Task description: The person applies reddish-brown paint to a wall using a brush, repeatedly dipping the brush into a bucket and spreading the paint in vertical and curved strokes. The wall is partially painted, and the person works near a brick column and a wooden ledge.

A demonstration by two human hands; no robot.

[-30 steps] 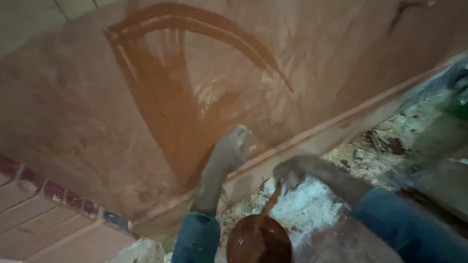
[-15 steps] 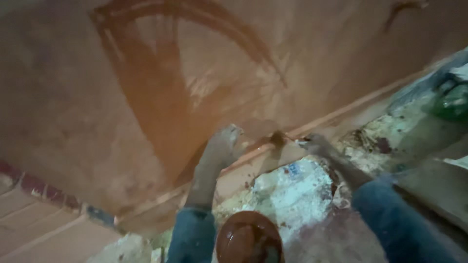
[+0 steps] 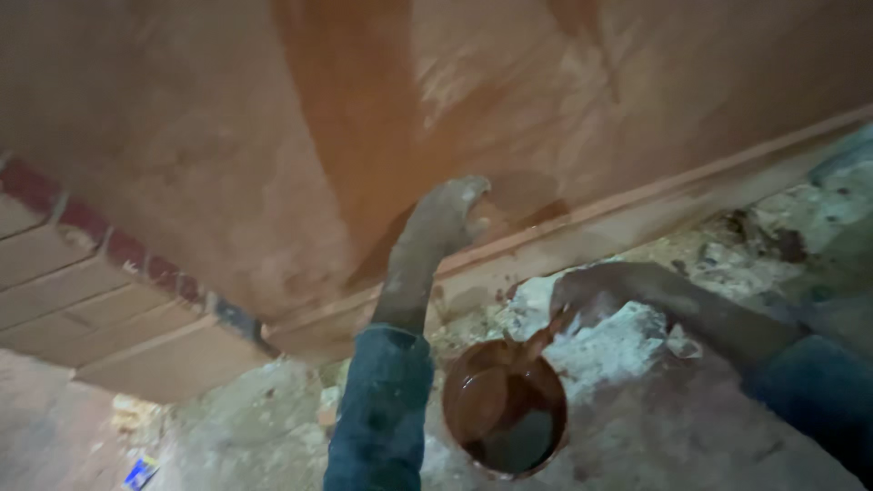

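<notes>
Closest to you is the pot, a round tin of reddish-brown stain sitting on the dusty, paint-spattered floor between your two blue sleeves. Your right hand is just above its far rim, fingers curled around what looks like a brush dipping toward the stain, though it's pretty blurry there so take the brush part with a pinch of salt. Your left hand is further up, coated in grime, fingers bent loosely and resting against the board, holding nothing as far as you can see. Right below it runs a pale wooden trim strip along the board's lower edge. The board itself is a big brown panel with a darker wet streak running up from near your left hand. Off to the left there's a bit of brick edge.
</notes>
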